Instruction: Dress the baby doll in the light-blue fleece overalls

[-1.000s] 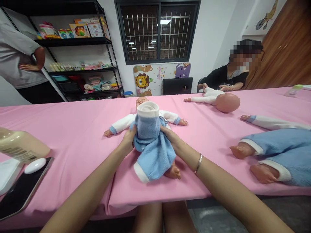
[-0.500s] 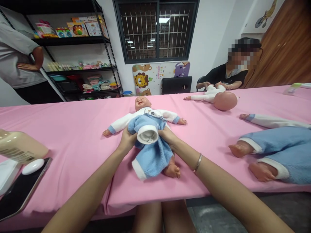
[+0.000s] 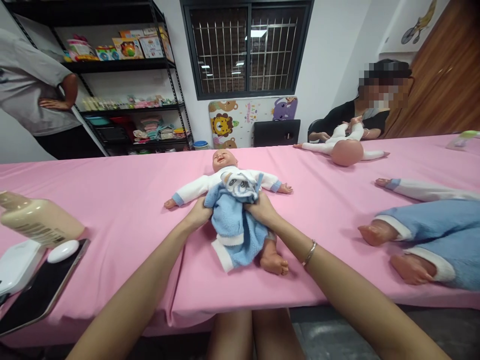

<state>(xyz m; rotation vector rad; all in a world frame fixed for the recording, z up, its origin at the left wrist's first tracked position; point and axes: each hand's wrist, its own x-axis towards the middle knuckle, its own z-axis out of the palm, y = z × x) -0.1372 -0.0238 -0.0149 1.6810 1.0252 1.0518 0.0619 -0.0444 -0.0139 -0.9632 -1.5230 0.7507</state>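
Observation:
A baby doll (image 3: 225, 159) lies face up in a white top, arms spread, its head away from me. Over its belly and legs I hold blue fleece pants (image 3: 227, 215) with white cuffs. My left hand (image 3: 199, 212) grips their left edge, fingers partly hidden by the cloth. On the opposite edge, my right hand (image 3: 261, 207) is closed round the fabric, a bracelet on its wrist. The pant legs hang toward me. One bare doll foot (image 3: 274, 259) sticks out beside them; the other is hidden.
A second doll in blue pants (image 3: 423, 220) lies at the right. Across the table a person (image 3: 348, 120) sits by a white-clothed doll (image 3: 347, 152). At the left are a pump bottle (image 3: 45, 220), a phone (image 3: 41, 295) and a white case (image 3: 20, 265). Another person (image 3: 35, 90) stands back left.
The pants' raised cuff has dropped, and its opening no longer faces me. More of the printed cloth at the top now shows. Both hands still grip the sides. The far doll's legs are raised.

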